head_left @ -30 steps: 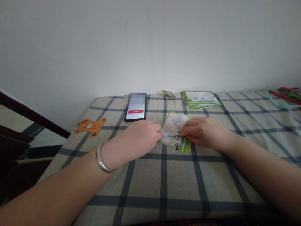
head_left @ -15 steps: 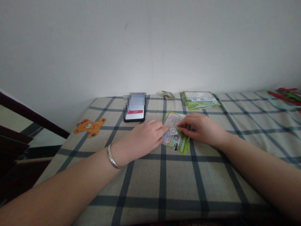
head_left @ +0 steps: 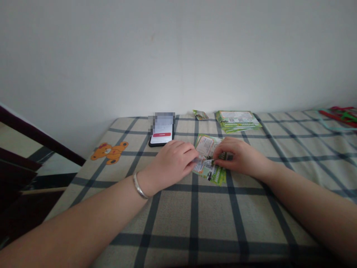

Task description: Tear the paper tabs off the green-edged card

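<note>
Green-and-white printed cards [head_left: 213,176] lie loosely fanned on the checked tablecloth in front of me. Just over them a small whitish slip [head_left: 208,162] with print on it stretches between my two hands. My left hand [head_left: 177,158], with a silver bangle at the wrist, is closed at the slip's left end. The fingertips of my right hand [head_left: 237,154] pinch its other end, thumb against index finger. Whether the slip is a sticker or folded paper I cannot tell.
A lit phone [head_left: 161,137] lies beyond my left hand. Near the wall are a small crumpled packet [head_left: 200,114] and a stack of similar cards [head_left: 238,120]. An orange bear picture [head_left: 109,152] is at left, with red and green items [head_left: 341,116] far right.
The small slip has turned from lying nearly face-up to edge-on between my fingers. My right fingertips have come slightly lower. The whole view has shifted a little.
</note>
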Demonstrator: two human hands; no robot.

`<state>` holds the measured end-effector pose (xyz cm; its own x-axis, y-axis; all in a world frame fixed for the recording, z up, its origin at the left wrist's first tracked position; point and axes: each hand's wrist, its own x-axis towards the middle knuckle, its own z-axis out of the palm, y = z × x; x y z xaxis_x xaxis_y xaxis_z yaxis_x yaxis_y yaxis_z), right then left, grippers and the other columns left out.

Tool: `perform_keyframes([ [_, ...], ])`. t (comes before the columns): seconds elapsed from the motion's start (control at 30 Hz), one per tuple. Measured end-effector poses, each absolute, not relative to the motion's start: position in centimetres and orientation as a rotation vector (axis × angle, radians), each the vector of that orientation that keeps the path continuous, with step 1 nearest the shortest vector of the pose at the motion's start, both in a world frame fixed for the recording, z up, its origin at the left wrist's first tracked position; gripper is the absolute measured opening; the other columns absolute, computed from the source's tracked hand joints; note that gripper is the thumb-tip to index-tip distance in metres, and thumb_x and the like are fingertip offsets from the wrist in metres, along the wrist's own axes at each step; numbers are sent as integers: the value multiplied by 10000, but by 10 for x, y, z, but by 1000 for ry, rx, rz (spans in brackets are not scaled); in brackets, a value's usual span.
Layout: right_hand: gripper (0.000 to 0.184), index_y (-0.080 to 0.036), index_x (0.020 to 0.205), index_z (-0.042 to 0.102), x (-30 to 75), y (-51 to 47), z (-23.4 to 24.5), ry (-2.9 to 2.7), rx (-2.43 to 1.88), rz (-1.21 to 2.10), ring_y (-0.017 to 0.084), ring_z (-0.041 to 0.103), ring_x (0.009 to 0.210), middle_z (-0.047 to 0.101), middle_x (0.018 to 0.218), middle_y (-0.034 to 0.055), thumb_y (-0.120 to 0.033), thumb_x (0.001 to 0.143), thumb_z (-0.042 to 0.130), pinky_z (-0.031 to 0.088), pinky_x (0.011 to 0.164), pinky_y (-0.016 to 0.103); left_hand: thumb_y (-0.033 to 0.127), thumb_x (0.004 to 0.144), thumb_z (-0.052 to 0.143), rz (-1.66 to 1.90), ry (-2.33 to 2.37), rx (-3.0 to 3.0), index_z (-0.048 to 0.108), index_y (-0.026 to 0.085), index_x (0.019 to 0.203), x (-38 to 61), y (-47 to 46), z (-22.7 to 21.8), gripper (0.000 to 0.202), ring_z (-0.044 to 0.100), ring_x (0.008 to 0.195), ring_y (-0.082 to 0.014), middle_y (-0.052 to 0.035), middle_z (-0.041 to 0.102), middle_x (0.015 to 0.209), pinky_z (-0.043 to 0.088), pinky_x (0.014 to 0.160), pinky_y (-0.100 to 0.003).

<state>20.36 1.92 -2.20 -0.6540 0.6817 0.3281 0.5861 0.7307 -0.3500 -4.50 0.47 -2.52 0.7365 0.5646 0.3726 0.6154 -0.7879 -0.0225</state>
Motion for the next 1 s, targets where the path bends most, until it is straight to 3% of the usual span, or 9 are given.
perform_keyframes([
  [0.27,38,-204,831,691,199,18,-17,-2486,-683,434,160,614,881,697,929,51,-220,837,657,474,810,308,194,880,583,-527,-1014,-2674,624,172,879,-46,5,-20,47,562,874,-197,-35,621,929,459,788,-370],
  [0.37,65,-209,870,701,199,18,-19,-2479,-699,399,163,609,895,690,943,52,-206,847,641,478,810,306,169,878,570,-584,-1024,-2669,612,174,936,-46,5,-21,73,562,910,-196,-47,611,987,475,810,-369],
  [0.5,76,-211,862,698,201,19,-20,-2346,-912,228,166,600,832,688,861,32,-182,843,630,464,763,304,151,860,564,-746,-1001,-2587,563,155,1074,-46,3,-24,214,529,1031,-222,-97,548,1121,482,889,-391],
  [0.67,88,-213,859,697,203,25,-18,-2249,-1141,26,177,599,825,688,839,28,-196,843,612,450,718,293,196,854,581,-596,-865,-2725,603,175,1004,-46,1,-23,153,541,998,-226,-68,579,1046,486,886,-404],
  [0.83,126,-226,878,708,197,35,-7,-2318,-1283,-247,198,610,872,699,901,34,-262,866,588,436,713,302,315,832,628,-466,-832,-2920,594,183,1165,-47,1,-20,359,495,1192,-253,-79,538,1315,396,1051,-435],
  [1.0,185,-249,908,709,179,54,0,-2455,-1305,-465,192,612,854,694,931,26,-295,906,529,369,576,283,374,820,636,-384,-822,-2992,547,181,1266,-48,2,-18,493,478,1248,-249,-84,516,1377,329,1111,-442],
])
